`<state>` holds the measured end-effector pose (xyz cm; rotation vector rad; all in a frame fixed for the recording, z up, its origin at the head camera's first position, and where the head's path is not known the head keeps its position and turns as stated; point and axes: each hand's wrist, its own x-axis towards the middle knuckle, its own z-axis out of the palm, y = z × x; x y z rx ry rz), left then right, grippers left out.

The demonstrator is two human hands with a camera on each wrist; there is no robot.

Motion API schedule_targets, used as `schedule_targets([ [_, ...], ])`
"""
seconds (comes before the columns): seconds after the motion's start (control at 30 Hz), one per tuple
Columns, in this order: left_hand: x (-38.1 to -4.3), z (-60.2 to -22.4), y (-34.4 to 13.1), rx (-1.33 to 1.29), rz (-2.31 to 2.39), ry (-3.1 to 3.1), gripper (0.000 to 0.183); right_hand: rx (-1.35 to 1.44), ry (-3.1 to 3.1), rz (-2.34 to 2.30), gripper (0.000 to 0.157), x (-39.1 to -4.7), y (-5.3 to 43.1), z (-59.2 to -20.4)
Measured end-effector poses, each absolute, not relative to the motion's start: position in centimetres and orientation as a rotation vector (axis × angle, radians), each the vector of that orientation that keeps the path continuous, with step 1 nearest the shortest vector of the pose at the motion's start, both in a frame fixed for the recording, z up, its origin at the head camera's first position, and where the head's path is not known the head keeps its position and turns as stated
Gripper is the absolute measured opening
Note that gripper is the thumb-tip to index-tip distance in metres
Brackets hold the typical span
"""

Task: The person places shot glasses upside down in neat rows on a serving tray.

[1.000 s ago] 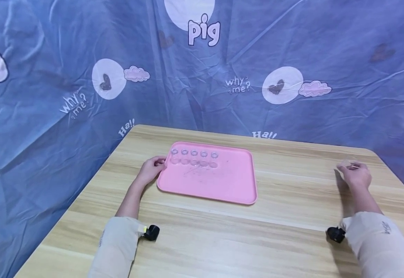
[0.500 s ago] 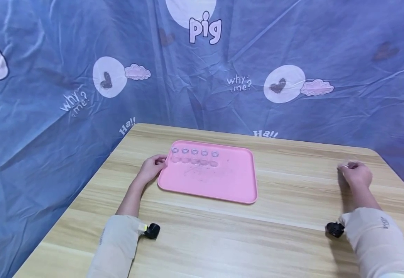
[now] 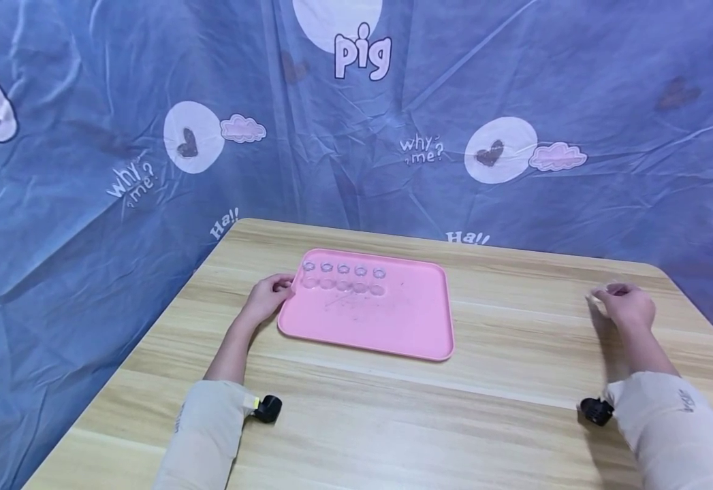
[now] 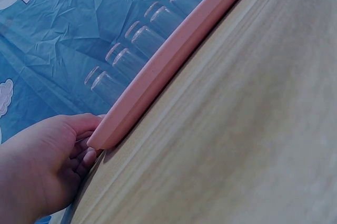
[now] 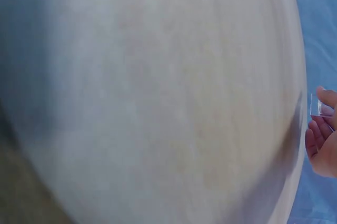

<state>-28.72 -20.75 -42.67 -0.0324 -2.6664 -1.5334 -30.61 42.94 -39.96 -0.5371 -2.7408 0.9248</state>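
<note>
On the table lies a pink tray (image 3: 368, 333), and several clear glass-like cups (image 3: 360, 279) stand upright in one row along its far left part. My left hand (image 3: 264, 299) grips the tray's left rim between thumb and fingers. The left wrist view gives the same hold at the tray's corner, with the clear cups (image 4: 150, 40) rising behind the wall. Far to the right, my right hand (image 3: 630, 307) pinches a small see-through piece above the table. In the right wrist view this clear piece (image 5: 316, 107) has straight edges; fingers cover part of it.
The wooden table (image 3: 393, 422) reaches a blue printed cloth (image 3: 368, 136) hanging at the back and left. A small black camera sits at each wrist, the left camera (image 3: 267, 409) and the right camera (image 3: 596, 411).
The right hand shifts only slightly and turns the clear piece a little. The left hand and the tray stay as they were.
</note>
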Motion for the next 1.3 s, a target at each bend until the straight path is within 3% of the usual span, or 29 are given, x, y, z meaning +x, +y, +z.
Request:
schedule_targets([
  [0.73, -28.6, -42.6, -20.8, -0.031, -1.507, -2.701, 0.037, -0.196, -2.761, 0.913, 0.035, -30.0, 39.4, -38.2],
  [1.3, -28.6, -42.6, -20.8, -0.035, -1.511, -2.698, 0.037, 0.111, -2.728, 0.861, 0.028, -30.0, 34.1, -36.9],
])
